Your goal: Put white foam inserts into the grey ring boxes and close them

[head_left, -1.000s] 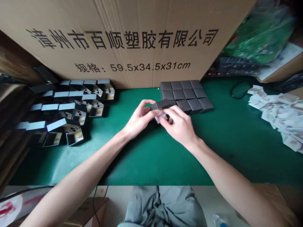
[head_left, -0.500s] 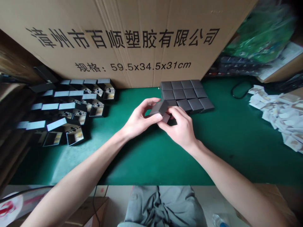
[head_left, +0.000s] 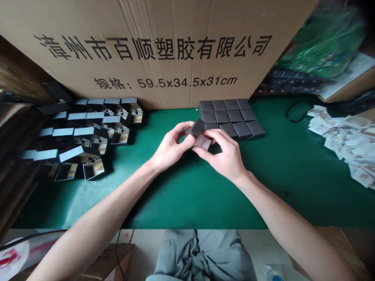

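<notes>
Between my two hands, above the middle of the green table, is a small dark jewellery-type box (head_left: 197, 127). It is tilted, with a pale greyish-pink face (head_left: 202, 143) showing on its near side; whether that is an insert or part of the box, I cannot tell. My left hand (head_left: 172, 145) grips the box from the left, thumb across its front. From the right, my right hand (head_left: 224, 150) pinches the pale part between thumb and fingers. Just behind my hands, closed dark boxes (head_left: 230, 116) lie packed in rows.
Rows of open dark boxes (head_left: 95, 166) with pale interiors stand at the left. White folded pieces (head_left: 348, 142) are heaped at the right, near a black cord loop (head_left: 288, 115). A large printed carton (head_left: 175, 23) walls off the back of the green table (head_left: 187, 203).
The box has turned in my hands, so more of its pale face shows now. My right fingers have shifted slightly around it. The rows of boxes stay as they were.
</notes>
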Demonstrator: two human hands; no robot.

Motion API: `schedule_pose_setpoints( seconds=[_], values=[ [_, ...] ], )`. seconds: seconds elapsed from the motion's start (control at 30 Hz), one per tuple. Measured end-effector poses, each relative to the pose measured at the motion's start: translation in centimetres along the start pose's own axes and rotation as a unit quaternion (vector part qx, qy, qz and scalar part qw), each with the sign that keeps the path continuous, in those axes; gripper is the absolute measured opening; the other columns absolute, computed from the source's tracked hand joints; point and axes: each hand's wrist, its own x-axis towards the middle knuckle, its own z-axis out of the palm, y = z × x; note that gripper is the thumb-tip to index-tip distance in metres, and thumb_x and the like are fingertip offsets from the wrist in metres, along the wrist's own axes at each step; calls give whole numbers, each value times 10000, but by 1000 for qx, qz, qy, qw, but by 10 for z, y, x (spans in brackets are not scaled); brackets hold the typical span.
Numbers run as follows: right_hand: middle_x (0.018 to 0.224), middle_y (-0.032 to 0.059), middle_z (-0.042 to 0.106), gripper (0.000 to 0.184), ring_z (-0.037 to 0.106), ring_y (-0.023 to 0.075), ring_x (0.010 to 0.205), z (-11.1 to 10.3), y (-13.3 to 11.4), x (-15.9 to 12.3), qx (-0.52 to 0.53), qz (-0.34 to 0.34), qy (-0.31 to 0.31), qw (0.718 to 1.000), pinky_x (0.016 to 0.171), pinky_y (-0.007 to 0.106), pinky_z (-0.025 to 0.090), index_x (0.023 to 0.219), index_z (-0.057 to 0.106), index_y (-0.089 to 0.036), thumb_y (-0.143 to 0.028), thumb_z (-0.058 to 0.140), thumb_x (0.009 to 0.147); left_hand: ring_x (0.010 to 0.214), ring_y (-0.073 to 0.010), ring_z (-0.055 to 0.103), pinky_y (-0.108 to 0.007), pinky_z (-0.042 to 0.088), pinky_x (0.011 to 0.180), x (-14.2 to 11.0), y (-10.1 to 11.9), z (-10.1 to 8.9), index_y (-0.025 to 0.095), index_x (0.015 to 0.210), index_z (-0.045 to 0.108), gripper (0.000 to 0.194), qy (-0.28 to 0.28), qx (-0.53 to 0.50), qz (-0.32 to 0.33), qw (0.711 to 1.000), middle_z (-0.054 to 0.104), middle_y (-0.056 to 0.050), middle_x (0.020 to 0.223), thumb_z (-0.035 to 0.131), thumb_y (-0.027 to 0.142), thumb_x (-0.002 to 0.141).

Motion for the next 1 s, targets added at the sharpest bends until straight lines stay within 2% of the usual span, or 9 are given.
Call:
schedule_pose_setpoints(
  seconds=[0.1, 0.3, 0.4, 0.53, 0.67, 0.77, 0.83, 1.0],
  values=[
    [1106, 63, 763, 258, 727, 233, 997, 0, 0, 0, 1, 15, -1, 1000, 889, 410, 629, 1132, 690, -240, -305, 800, 907, 1238, -283, 604, -387, 461, 1091, -1, -1, 1, 165, 1270, 661, 694, 6, 8, -11, 1000, 669, -138, 1340, 762, 696, 835],
    [1134, 87, 746, 233, 730, 241, 1041, 1, -2, -1, -2, -8, 31, 999, 886, 417, 634, 1139, 693, -241, -290, 758, 921, 1185, -256, 613, -345, 478, 1036, -1, -2, 2, 167, 1242, 656, 667, 9, 11, -23, 1000, 674, -122, 1295, 756, 693, 843],
    [1126, 78, 745, 221, 723, 220, 1015, -1, -1, 1, 37, 28, 59, 997, 841, 375, 629, 1137, 701, -235, -293, 734, 926, 1052, -218, 642, -320, 502, 961, 0, 0, 4, 168, 1227, 659, 678, 14, 4, -30, 999, 697, -99, 1210, 745, 716, 837],
    [1081, 61, 741, 208, 721, 180, 903, -5, 0, 2, 86, 81, 55, 991, 747, 329, 612, 1154, 705, -229, -316, 661, 971, 896, -184, 651, -292, 523, 804, 0, 0, 5, 190, 1272, 657, 679, 36, -46, -75, 995, 708, -62, 1037, 647, 754, 895],
    [1041, 74, 717, 176, 698, 170, 844, -9, -1, 3, 68, 38, 33, 996, 686, 317, 595, 1056, 733, -203, -315, 625, 973, 966, -213, 682, -315, 555, 797, 5, -1, 2, 227, 1250, 673, 629, 81, -121, -107, 984, 722, -67, 1073, 561, 764, 942],
    [999, 74, 684, 163, 675, 160, 798, -10, -2, 3, 54, 31, 12, 998, 635, 300, 575, 986, 731, -189, -310, 625, 958, 949, -223, 694, -357, 571, 822, 10, -1, -3, 229, 1232, 663, 643, 104, -137, -111, 979, 743, -60, 1048, 531, 788, 942],
    [1005, 71, 680, 151, 680, 164, 816, -10, -1, 3, 29, 26, -10, 999, 654, 301, 584, 987, 724, -191, -300, 632, 938, 948, -242, 712, -383, 574, 831, 13, -1, -6, 227, 1241, 653, 680, 95, -130, -113, 980, 757, -61, 1023, 502, 816, 938],
    [1024, 65, 715, 189, 710, 192, 883, -10, 5, 1, -65, 1, -119, 991, 765, 331, 608, 1045, 713, -193, -322, 694, 909, 1031, -292, 732, -399, 579, 820, 12, 0, -7, 230, 1263, 656, 763, 101, -135, -134, 976, 776, -81, 1070, 465, 877, 905]
  ],
)
